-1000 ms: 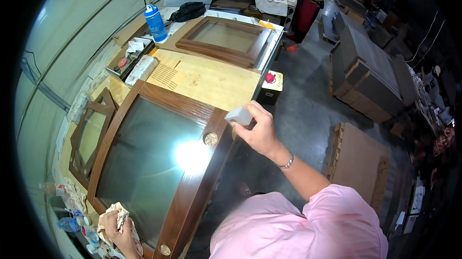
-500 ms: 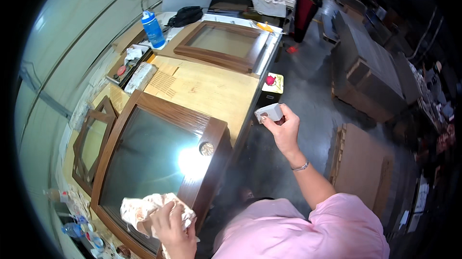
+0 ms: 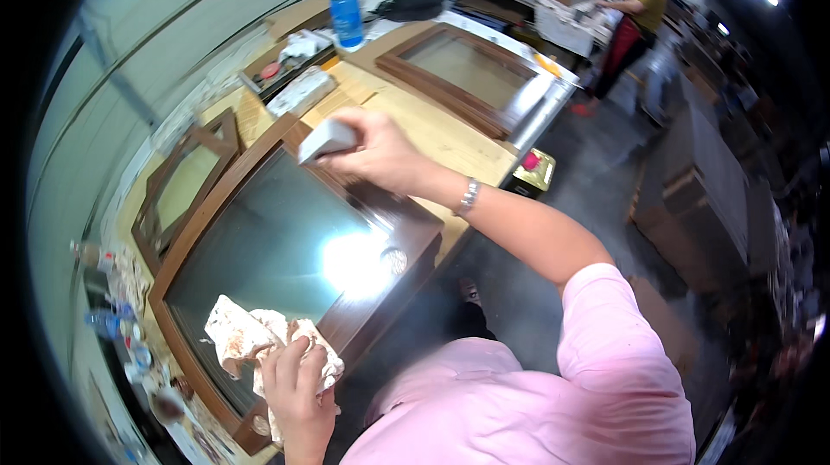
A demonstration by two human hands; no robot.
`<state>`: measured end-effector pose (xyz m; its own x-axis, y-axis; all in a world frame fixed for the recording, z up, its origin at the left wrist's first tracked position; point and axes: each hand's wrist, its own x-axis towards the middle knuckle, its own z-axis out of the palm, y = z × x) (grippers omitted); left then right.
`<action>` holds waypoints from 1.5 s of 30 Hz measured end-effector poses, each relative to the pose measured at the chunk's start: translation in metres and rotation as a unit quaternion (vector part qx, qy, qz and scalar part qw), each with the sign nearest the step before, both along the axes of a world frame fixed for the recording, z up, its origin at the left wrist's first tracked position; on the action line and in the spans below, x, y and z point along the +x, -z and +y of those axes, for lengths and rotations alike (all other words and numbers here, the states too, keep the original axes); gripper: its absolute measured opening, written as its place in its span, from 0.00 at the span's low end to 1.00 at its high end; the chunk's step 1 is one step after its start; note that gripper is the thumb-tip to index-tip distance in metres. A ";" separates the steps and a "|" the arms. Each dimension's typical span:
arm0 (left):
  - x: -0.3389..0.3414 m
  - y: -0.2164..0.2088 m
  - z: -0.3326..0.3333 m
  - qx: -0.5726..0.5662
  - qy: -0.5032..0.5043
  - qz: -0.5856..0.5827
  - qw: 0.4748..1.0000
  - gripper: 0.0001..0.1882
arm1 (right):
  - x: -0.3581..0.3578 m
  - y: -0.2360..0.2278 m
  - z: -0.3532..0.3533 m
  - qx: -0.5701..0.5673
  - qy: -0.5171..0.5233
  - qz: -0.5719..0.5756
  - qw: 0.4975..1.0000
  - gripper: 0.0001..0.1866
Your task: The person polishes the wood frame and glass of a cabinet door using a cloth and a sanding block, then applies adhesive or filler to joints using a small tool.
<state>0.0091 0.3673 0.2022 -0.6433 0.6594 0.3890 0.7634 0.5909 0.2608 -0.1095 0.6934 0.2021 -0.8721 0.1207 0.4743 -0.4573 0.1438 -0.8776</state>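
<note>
A brown wooden cabinet door with a glass pane [image 3: 259,240] lies on the worktable before me, bright light reflecting off the glass. My right hand [image 3: 380,154] is closed around a grey sanding block [image 3: 327,140] over the door's far part; whether the block touches the wood I cannot tell. Near the door's close end, my left hand [image 3: 298,391] grips a crumpled, brown-stained white rag [image 3: 251,340] above the glass. A round patterned spot [image 3: 394,261] shows on the door's right rail.
Smaller wooden frames [image 3: 164,223] lean at the left. Farther back are another glazed door [image 3: 406,63], a blue bottle [image 3: 346,15] and a tray of odds and ends [image 3: 264,76]. A tin [image 3: 533,173] stands beside the table. A co-worker [image 3: 635,20] works beyond; stacked dark panels [image 3: 692,188] stand right.
My right hand has swung left with the sanding block, from beside the table to over the door. My left hand still holds the rag, shifted slightly. The view has turned.
</note>
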 end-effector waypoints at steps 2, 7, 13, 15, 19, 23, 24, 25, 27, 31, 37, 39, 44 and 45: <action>0.006 0.003 0.010 0.002 -0.048 0.011 0.999 0.26 | -0.040 0.003 -0.012 0.091 -0.068 0.011 0.993 0.16; 0.025 -0.001 0.090 0.032 -0.170 0.050 0.984 0.17 | -0.090 0.024 -0.040 0.071 -0.211 -0.057 0.973 0.10; 0.016 0.039 0.268 0.168 -0.008 0.032 0.985 0.15 | -0.090 0.029 -0.025 0.004 -0.234 -0.144 0.961 0.09; 0.020 0.043 0.294 0.185 0.096 -0.008 0.978 0.13 | -0.083 0.027 -0.031 0.007 -0.248 -0.124 0.961 0.09; 0.034 0.004 0.270 0.194 -0.046 0.102 0.975 0.17 | -0.081 0.025 -0.018 0.028 -0.241 -0.125 0.962 0.09; 0.019 0.004 0.261 0.126 -0.211 0.145 0.958 0.15 | -0.084 0.031 -0.018 0.057 -0.234 -0.124 0.963 0.12; 0.022 0.021 0.252 0.101 -0.198 0.137 0.965 0.15 | -0.083 0.030 -0.020 0.049 -0.238 -0.131 0.961 0.14; 0.029 0.035 0.238 0.075 -0.184 0.130 0.971 0.14 | -0.080 0.027 -0.022 0.049 -0.246 -0.126 0.960 0.14; 0.051 0.048 0.200 0.107 -0.241 0.141 0.954 0.14 | -0.076 0.030 -0.019 0.052 -0.243 -0.122 0.961 0.14; 0.070 0.025 0.163 0.090 -0.481 0.155 0.858 0.15 | -0.074 0.027 -0.017 0.100 -0.225 -0.105 0.963 0.13; 0.040 0.056 0.198 0.098 -0.248 0.190 0.945 0.12 | -0.078 0.033 -0.017 0.084 -0.222 -0.047 0.970 0.09; 0.053 0.061 0.121 0.111 -0.354 0.213 0.904 0.15 | -0.074 0.030 -0.016 -0.005 -0.281 -0.138 0.950 0.09; 0.079 0.026 0.040 0.180 -0.621 0.134 0.751 0.17 | -0.070 0.023 -0.018 -0.008 -0.281 -0.167 0.945 0.09; 0.072 0.020 0.069 0.179 -0.560 0.141 0.797 0.19 | -0.069 0.025 -0.019 -0.013 -0.281 -0.168 0.945 0.10</action>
